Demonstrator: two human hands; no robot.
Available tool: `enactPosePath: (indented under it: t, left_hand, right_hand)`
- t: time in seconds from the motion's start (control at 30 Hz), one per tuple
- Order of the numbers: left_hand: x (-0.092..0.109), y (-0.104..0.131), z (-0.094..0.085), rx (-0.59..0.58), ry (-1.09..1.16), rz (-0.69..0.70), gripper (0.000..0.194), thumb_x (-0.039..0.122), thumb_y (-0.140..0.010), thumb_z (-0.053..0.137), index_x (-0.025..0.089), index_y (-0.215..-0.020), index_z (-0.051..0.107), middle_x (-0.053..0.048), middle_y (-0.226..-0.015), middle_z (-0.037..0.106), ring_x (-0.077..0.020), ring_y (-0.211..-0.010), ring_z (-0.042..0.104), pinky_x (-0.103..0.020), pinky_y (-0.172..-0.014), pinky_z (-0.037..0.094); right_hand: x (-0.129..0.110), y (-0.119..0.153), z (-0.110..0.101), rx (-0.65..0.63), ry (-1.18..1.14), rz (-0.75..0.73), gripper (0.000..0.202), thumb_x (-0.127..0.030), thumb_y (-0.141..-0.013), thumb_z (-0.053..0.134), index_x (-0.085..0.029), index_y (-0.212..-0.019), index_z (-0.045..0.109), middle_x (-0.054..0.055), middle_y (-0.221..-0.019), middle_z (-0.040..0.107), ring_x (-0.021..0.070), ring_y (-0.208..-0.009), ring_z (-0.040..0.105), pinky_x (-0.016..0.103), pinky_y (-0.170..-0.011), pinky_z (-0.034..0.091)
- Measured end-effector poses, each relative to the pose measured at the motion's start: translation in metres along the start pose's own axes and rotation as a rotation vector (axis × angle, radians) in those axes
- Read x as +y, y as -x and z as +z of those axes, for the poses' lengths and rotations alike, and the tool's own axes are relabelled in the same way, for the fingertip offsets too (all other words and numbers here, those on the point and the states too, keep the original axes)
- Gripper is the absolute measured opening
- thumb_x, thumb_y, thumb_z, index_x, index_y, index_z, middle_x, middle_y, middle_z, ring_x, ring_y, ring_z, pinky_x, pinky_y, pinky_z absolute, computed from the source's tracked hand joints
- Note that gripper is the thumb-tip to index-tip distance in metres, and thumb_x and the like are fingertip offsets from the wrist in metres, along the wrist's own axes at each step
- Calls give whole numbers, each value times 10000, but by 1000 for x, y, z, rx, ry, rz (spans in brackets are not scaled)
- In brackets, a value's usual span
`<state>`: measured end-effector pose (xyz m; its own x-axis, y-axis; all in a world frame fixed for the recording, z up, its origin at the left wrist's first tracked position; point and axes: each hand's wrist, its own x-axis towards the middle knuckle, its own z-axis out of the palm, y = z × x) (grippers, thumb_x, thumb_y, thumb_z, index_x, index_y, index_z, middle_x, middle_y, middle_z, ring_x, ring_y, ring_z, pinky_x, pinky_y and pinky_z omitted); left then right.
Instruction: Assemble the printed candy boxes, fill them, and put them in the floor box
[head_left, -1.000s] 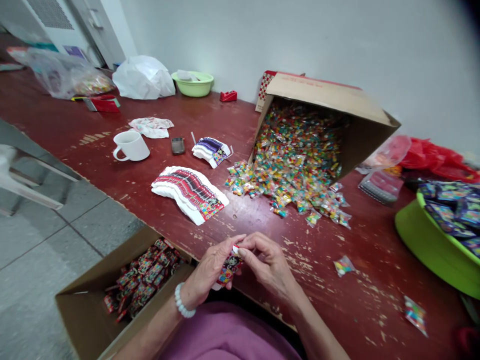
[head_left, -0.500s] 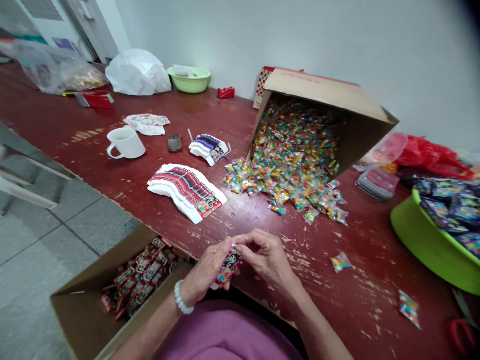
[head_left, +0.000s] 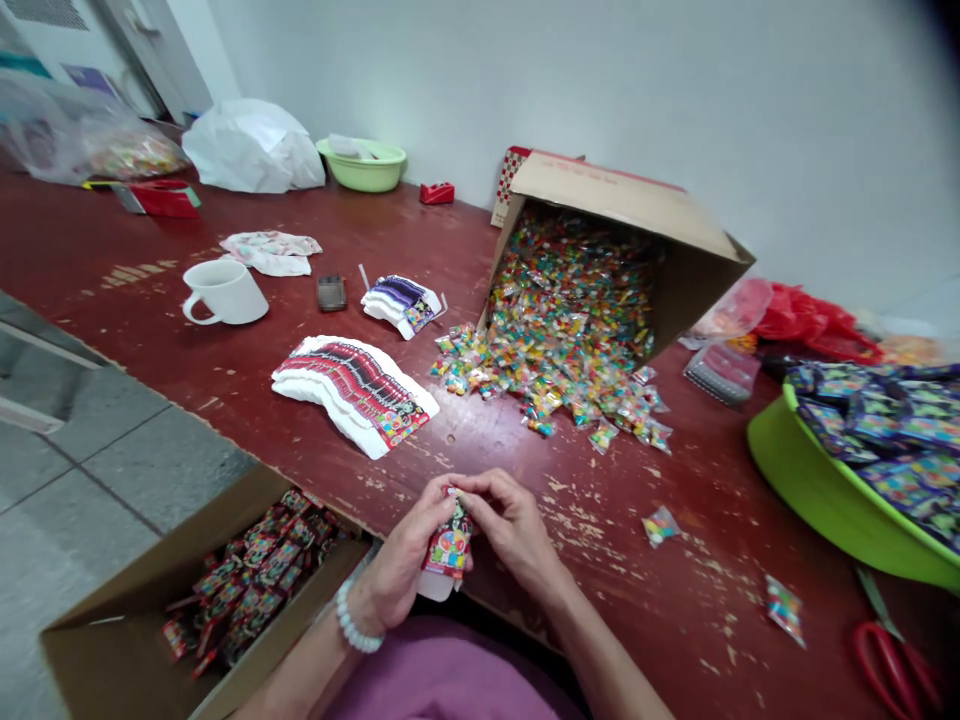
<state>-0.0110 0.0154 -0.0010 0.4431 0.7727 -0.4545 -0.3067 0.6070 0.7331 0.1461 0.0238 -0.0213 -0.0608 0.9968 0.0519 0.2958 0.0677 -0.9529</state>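
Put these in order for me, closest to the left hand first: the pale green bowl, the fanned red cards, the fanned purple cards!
1. Fanned red cards: just beyond the left hand, a bit to its left.
2. Fanned purple cards: behind the red ones.
3. Pale green bowl: at the back, by the wall.

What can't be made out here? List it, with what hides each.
All in the head view:
Inside of the printed carton: hidden by its walls, the left hand and the right hand.
Back wall of the tilted cardboard box: behind the heaped candy packets.
Contents of the white bag: hidden by its opaque sides.
Right side of the bright green basin: cut off by the picture's edge.
Face of the small dark object: blurred.
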Motion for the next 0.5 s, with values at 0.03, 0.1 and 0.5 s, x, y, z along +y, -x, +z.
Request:
enactPosePath:
  t: [0.03,0.1,0.5]
  left_hand:
    - [1,1,0,-15,14,1,437,452,-899,580,260,-1277,477,-18,-890,655,-143,-662,652,-229,-556,494]
    - [3,3,-3,-36,3,22,409,395,-864,655,227,-1209,514,-60,-997,674,-157,-805,654,-237,-657,499]
    - [12,19,-42,13,-193,16,513,278,-668,842,163,-1115,617,-4,-833,628,-136,-725,588,-247,-679,484]
  right_hand:
    - [6,-8,-9,15,27,55,248,-385,-900,581,-221,-1012,729,39,-855,686,182,-746,634,293,-682,506]
    - [18,-29,-33,201,192,125,316,-444,-876,581,-210,-1041,714,48,-926,704,200,-821,646,310,-752,508]
    - [61,-65,-91,461,214,323,481,-553,-578,781,-192,-872,659,52,-797,648,268,-814,598,386,-766,439]
